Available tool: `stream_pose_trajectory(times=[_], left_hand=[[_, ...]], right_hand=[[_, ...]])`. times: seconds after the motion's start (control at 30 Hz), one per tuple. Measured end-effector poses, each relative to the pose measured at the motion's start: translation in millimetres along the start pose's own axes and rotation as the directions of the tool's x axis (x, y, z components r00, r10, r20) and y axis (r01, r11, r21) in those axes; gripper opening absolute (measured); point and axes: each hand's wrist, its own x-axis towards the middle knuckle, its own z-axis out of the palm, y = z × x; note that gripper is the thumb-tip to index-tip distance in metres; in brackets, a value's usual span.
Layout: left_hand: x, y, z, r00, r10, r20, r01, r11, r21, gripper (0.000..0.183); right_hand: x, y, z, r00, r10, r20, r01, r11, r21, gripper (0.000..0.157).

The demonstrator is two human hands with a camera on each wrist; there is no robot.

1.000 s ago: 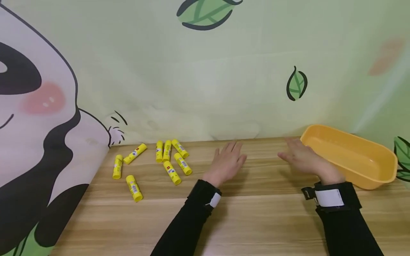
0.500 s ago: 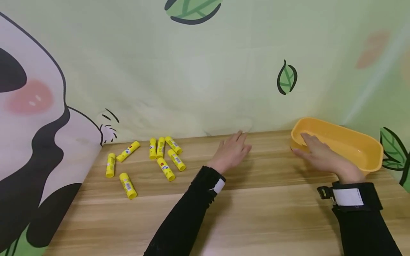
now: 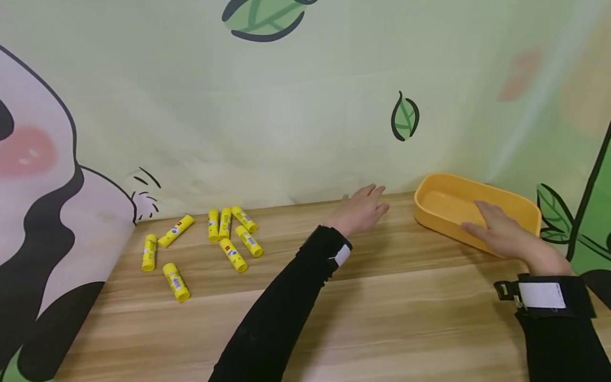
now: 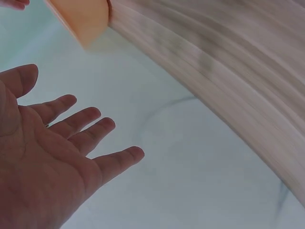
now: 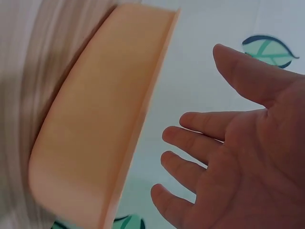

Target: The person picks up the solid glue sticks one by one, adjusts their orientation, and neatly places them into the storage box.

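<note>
My left hand (image 3: 359, 211) hovers over the table toward its back edge, left of the orange basin (image 3: 441, 216). Its fingers are spread and hold nothing, as the left wrist view also shows. My right hand (image 3: 511, 236) is at the near right side of the basin, overlapping its rim in the head view. In the right wrist view the fingers (image 5: 188, 143) are extended, apart from the basin wall (image 5: 95, 109), and nothing is in the palm. Several yellow glue sticks (image 3: 233, 255) lie scattered on the left part of the table, away from both hands.
The wood-grain table (image 3: 382, 329) ends at the back against a pale green printed cloth (image 3: 310, 122) with leaf drawings. A printed panda (image 3: 52, 212) fills the left side of the cloth.
My right hand has moved right, from the basin's left end to its near right side. The left hand has shifted slightly right. The head view has turned right; the glue sticks lie as before.
</note>
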Motion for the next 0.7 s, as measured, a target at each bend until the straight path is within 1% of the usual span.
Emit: stream_pose_trajectory(times=[0.13,0.23,0.33,0.47,0.57,0.7], left_hand=[[12.4,11.4,-0.9,1.000,-0.005,0.022,0.005,1.000,0.002,0.056],[21.2,19.7,-1.6,0.999,-0.009,0.035,0.009,1.000,0.007,0.055],[29.2,26.9,-0.9,0.999,-0.015,0.048,0.016,1.000,-0.025,0.055],[39.0,36.8,0.4,0.998,-0.009,0.064,0.013,0.998,-0.060,0.056],[46.2,43.7,-1.1,0.997,0.001,0.072,0.003,0.999,-0.049,0.056],[54.6,48.0,-2.6,0.997,-0.010,0.081,0.014,0.999,-0.041,0.054]], right_hand=[[-5,14,-2.6,1.000,0.014,-0.014,-0.014,1.000,0.013,0.079],[-8,25,-4.1,0.999,0.009,-0.040,-0.008,1.000,0.030,0.076],[-12,36,-6.0,0.997,0.005,-0.071,-0.003,1.000,0.028,0.073],[-17,48,-10.6,0.994,0.048,-0.100,-0.046,0.999,0.021,0.072],[-21,54,-14.1,0.989,0.089,-0.117,-0.087,0.996,0.023,0.072],[-26,60,-15.7,0.983,0.120,-0.140,-0.115,0.992,0.041,0.073]])
